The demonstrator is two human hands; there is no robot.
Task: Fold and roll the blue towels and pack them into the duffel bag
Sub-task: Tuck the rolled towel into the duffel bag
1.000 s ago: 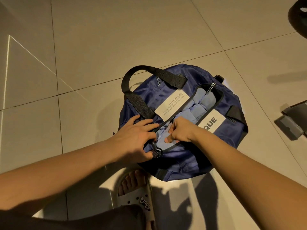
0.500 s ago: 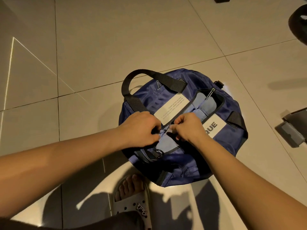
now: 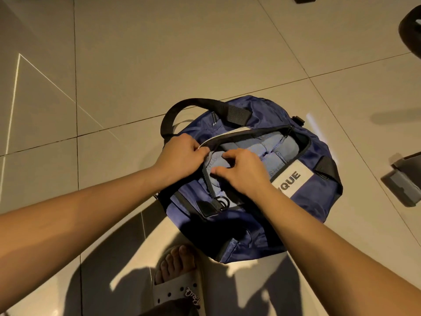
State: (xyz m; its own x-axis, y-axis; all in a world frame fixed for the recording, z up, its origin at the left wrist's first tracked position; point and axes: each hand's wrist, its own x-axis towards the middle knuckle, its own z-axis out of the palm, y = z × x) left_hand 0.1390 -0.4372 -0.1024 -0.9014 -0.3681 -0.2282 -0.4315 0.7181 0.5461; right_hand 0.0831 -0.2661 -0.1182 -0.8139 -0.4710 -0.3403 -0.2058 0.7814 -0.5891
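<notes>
Left hand (image 3: 180, 156) pinching duffel bag (image 3: 314, 195) rim, right hand (image 3: 246, 174) curled, fingertips on rolled towels (image 3: 262, 149) inside.

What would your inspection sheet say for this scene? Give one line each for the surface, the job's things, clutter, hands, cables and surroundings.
Surface: tiled floor, bare around the bag.
Job's things: blue duffel bag on the floor, zip open; rolled blue towels packed inside.
Clutter: grey object at the right edge; a dark one at the top right.
Hands: left hand grips the opening's far edge; right hand presses on a towel.
Cables: nothing seen.
Surroundings: sandalled foot near the bag; shadows on the floor.
</notes>
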